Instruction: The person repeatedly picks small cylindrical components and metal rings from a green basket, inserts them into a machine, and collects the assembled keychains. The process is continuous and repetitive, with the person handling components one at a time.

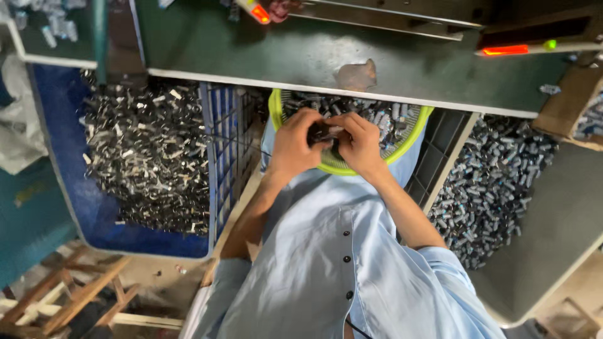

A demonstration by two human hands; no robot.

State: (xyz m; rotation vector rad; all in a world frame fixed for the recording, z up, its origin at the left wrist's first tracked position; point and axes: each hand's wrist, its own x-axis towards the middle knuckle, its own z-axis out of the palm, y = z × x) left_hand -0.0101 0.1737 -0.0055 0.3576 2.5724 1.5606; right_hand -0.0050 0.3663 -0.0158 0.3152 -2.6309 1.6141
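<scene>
Dark small part (323, 133), prob. metal, sits pinched between both hands; I can't make out its exact shape. L hand (294, 145) has fingers curled shut on it from the left, R hand (359, 145) closed on it from the right, fingertips of the two touching over the part. Both hands hover just above a yellow-green basket (411, 137) resting on my lap, filled w/ small grey cylindrical pieces (383, 119). Basket is partly tucked under the edge of a dark green bench (251, 50). To my left, a blue crate (69, 169) holds a heap of shiny metal clips (147, 160). To my right, a grey bin (553, 226) carries more grey cylindrical parts (496, 176). Light blue shirt (326, 251) fills the lower view.
</scene>
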